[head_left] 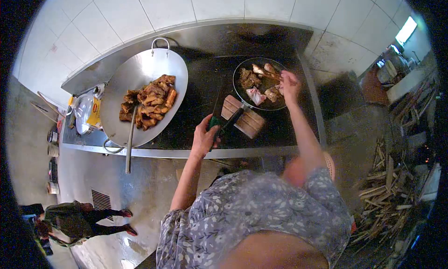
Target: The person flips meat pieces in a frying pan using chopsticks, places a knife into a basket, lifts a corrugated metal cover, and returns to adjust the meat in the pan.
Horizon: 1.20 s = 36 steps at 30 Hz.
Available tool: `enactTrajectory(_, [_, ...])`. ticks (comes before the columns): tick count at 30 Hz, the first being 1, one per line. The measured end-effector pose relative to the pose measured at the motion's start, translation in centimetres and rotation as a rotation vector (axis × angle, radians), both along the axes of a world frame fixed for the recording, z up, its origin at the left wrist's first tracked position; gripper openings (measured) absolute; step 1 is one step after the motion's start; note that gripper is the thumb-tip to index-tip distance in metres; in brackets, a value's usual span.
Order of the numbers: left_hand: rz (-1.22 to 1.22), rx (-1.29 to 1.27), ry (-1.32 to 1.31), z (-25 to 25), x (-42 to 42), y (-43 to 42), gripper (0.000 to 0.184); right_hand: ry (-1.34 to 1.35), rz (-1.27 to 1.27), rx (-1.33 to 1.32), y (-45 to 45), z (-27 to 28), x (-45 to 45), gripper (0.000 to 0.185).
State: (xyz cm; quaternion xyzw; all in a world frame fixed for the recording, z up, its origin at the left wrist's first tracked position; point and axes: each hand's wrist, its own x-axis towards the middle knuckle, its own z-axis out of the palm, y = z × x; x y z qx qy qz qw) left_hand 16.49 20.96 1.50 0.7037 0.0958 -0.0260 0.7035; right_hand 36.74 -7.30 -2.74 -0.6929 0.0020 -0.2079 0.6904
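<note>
A green handle point(213, 122) is gripped in the left hand point(204, 138), mid-frame, beside the pan handle point(232, 120), which is seen across a board point(250, 123). Meat point(256, 96) is held in the pan point(261, 83), upper right, its right rim reached by the right hand point(290, 86); that grip cannot be told. Browned meat point(151, 101) is heaped in a wok point(140, 73), left, on the dark counter point(201, 75). Firewood point(387, 199) is piled far right.
</note>
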Motion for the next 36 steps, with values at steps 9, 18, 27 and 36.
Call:
enactTrajectory(9, [-0.035, 0.0, 0.021, 1.1, 0.4, -0.9, 0.039, 0.087, 0.015, 0.134, -0.1, 1.1, -1.5, 0.02])
enactTrajectory(18, [-0.053, 0.013, 0.01, 0.6, 1.2, -1.3, 0.041, 0.029, 0.161, 0.178, 0.8, 2.7, -4.8, 0.019])
enactTrajectory(27, [-0.069, -0.049, 0.012, 1.0, 1.1, -0.3, 0.043, 0.065, 0.112, 0.017, 0.7, 1.3, -4.6, 0.019])
enactTrajectory(36, [-0.093, 0.037, 0.006, 1.5, 1.4, 1.3, 0.043, 0.037, 0.098, 0.182, -0.7, 3.7, -6.4, 0.017])
